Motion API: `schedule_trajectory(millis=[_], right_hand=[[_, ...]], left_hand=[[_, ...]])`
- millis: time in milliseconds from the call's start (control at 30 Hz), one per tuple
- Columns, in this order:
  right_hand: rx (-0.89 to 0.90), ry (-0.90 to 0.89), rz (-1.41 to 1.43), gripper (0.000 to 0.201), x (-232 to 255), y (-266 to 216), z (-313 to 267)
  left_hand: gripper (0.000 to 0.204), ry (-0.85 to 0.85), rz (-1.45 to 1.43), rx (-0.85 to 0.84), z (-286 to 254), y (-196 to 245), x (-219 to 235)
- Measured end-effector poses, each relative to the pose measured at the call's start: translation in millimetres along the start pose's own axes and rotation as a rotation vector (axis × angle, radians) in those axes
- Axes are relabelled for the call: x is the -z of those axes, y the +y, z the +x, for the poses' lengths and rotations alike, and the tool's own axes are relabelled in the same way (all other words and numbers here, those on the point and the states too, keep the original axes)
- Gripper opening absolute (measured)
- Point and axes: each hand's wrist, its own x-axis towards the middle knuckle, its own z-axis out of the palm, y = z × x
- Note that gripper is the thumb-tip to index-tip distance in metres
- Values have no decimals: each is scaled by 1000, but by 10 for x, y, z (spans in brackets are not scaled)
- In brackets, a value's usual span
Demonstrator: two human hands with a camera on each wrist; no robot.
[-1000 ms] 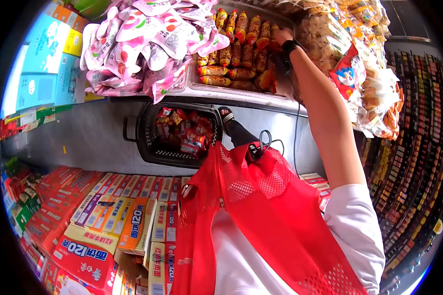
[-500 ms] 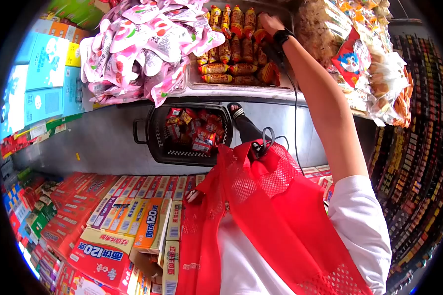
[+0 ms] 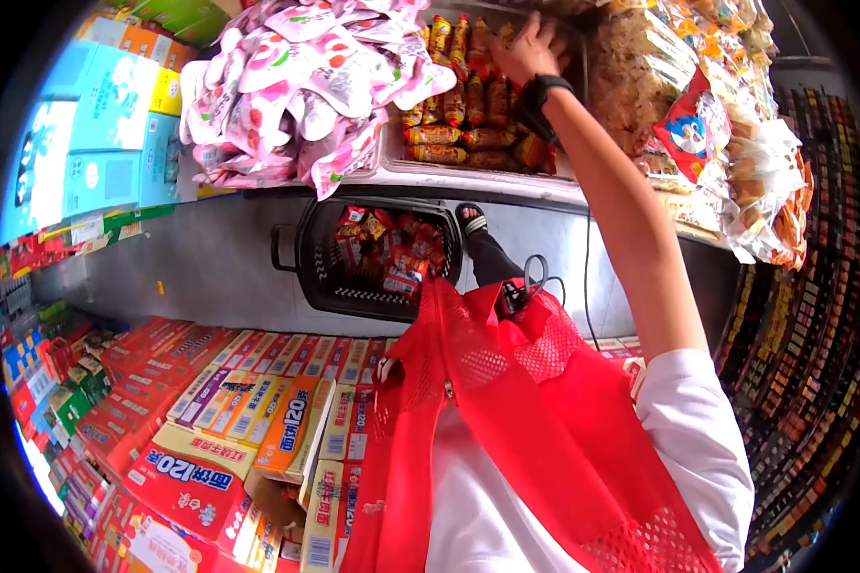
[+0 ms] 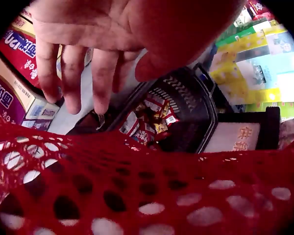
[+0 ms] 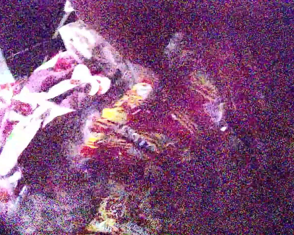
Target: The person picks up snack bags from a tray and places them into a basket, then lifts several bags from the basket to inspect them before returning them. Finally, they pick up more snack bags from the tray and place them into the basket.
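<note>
My right hand [image 3: 529, 53] is over the right end of a shelf tray [image 3: 384, 172], its fingers spread and no packet visible in them. Beside and below it lie rows of sausage-shaped packets [image 3: 456, 100] in yellow and red wrappers. A black strap circles the right wrist. The right wrist view is too noisy to show the hand. In the left wrist view my left hand [image 4: 95, 36] hangs palm in view, fingers loose, nothing held. Beyond its fingertips is a black basket [image 4: 198, 110] containing small red packets [image 4: 146, 125].
Pink-and-white pouches [image 3: 287, 91] are heaped left of the tray. Clear bags of snacks [image 3: 631, 91] fill its right side. Noodle boxes [image 3: 186, 482] are stacked close behind the person. A black cable [image 3: 588, 277] hangs beside the red mesh vest [image 3: 545, 401].
My right hand, earlier bent down at the tray's right end with its fingers partly hidden, now shows spread fingers farther into the tray. The head view has shifted slightly. The basket stays on the floor.
</note>
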Motion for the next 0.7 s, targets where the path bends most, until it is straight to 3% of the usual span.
schedule_trajectory(millis=[67,100,200,233,267,333,367,500,600,633,667,700], right_hand=[[341,288,-184,68,-12,-151,-155],[521,276,-156,54,-157,-156,-93],[529,-120,-477,49,-224,-238,-196],[567,-32,-419,45,-473,-84,-85],[389,22,-312,43,-408,-215,-225],[565,-52,-503,48,-415,-170,-171],[581,-123,-452,54,-297,-232,-223],[798,-189,-497,38,-331,25,150],[1050,-191,-660,30,-291,336,855],[1118,-167,-651,28,-237,388,1038],[1178,-124,-599,28,-44,136,854],[820,-323,-94,24,122,26,518]], left_hand=[[38,-1,-19,-8,-8,-44,2],[38,1,-25,-13,-7,-69,0],[38,8,-53,-18,-16,-162,-10],[38,12,-67,-18,-22,-201,-18],[37,13,-77,-21,-27,-238,-26],[37,25,-105,-18,-38,-339,-53],[37,35,-125,-16,-45,-400,-74],[37,89,-258,11,-118,-871,-335],[37,110,-346,27,-105,-1242,-652],[37,115,-356,7,-57,-1339,-754],[37,99,-323,-122,23,-1432,-850],[37,104,-244,-300,146,-1507,-932]])
